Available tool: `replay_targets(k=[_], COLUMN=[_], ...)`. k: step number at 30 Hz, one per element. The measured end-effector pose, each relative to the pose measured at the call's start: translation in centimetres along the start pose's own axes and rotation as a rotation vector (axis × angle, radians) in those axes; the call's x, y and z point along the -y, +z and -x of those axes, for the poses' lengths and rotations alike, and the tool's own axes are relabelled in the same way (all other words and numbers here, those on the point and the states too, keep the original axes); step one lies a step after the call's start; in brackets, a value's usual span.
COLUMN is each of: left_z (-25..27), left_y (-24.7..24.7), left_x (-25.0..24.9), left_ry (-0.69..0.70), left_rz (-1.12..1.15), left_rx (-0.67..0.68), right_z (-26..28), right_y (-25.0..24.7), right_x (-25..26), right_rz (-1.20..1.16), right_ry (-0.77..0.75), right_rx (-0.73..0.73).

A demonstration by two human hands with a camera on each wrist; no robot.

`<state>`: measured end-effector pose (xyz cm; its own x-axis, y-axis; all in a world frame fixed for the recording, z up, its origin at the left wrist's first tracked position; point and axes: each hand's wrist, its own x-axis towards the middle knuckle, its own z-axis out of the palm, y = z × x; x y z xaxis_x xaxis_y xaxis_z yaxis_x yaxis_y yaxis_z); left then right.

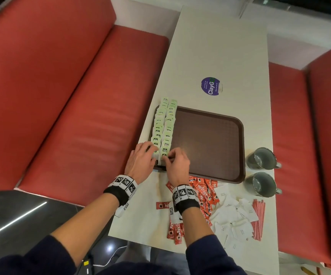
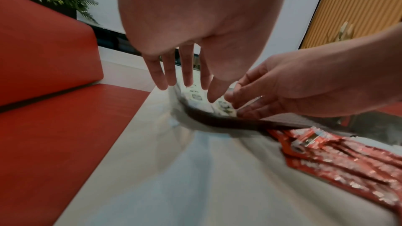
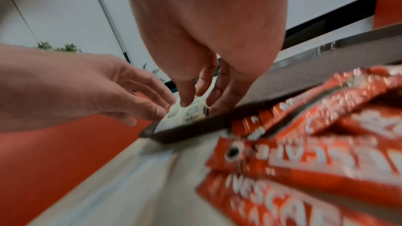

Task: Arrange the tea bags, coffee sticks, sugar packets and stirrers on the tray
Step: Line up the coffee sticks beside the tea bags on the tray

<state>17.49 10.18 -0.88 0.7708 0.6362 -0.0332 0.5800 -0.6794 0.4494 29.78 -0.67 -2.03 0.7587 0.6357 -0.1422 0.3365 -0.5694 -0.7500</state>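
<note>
Two overlapping rows of green tea bags (image 1: 163, 124) run along the left side of the brown tray (image 1: 210, 143). My left hand (image 1: 150, 149) rests with straight fingers on the near end of the left row. My right hand (image 1: 169, 155) curls its thumb and fingers round the nearest tea bag of the right row. In the right wrist view the right hand (image 3: 197, 104) pinches down on the tea bags (image 3: 187, 114) just inside the tray rim (image 3: 195, 131). Red coffee sticks (image 1: 206, 195), white sugar packets (image 1: 234, 219) and red stirrers (image 1: 258, 219) lie on the table near me.
Two grey mugs (image 1: 261, 158) stand on the table right of the tray. A round purple sticker (image 1: 210, 85) lies beyond it. Red bench seats (image 1: 71, 116) flank the narrow white table (image 1: 220, 46). Most of the tray's floor is bare.
</note>
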Motion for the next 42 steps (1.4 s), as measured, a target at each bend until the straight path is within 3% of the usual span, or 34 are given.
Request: replay_targets(k=[3,6,9,15,21,26,32,42], left_z=[1.6,4.3,7.4,12.3,14.9,15.3,14.3,13.2], left_y=[-0.6,-1.1,-0.5,3.2,5.3,5.5,5.2,3.7], left_x=[-1.2,-2.7,-4.3,-6.2,-7.3,-8.2,-7.6,-5.4], left_ry=[0.069,0.142,0.175,0.039,0.056,0.039,-0.028,-0.138], left_rz=[0.194,0.307,0.240,-0.003,-0.226,-0.146,0.008,-0.025], left_rx=[0.013,0.149,0.273,0.363,0.376,0.375,0.371,0.331], right_z=[0.5,1.8,3.8,10.7,18.9,22.1,20.8,17.1], right_y=[-2.9,-7.1,-10.5,-13.2,-11.6,-8.9,-6.3,-3.9], right_x=[1.1,1.8,1.3,-1.7,-5.5,-8.8,-7.9,-5.6], right_rz=[-0.050,-0.080,0.005,0.420,0.631,0.487,0.262,0.363], right_ry=[-0.025,-0.013,0.004,0.116,0.295,0.335,0.242,0.149], right_rx=[-0.028,-0.006,0.070,0.197,0.288,0.262,0.171,0.165])
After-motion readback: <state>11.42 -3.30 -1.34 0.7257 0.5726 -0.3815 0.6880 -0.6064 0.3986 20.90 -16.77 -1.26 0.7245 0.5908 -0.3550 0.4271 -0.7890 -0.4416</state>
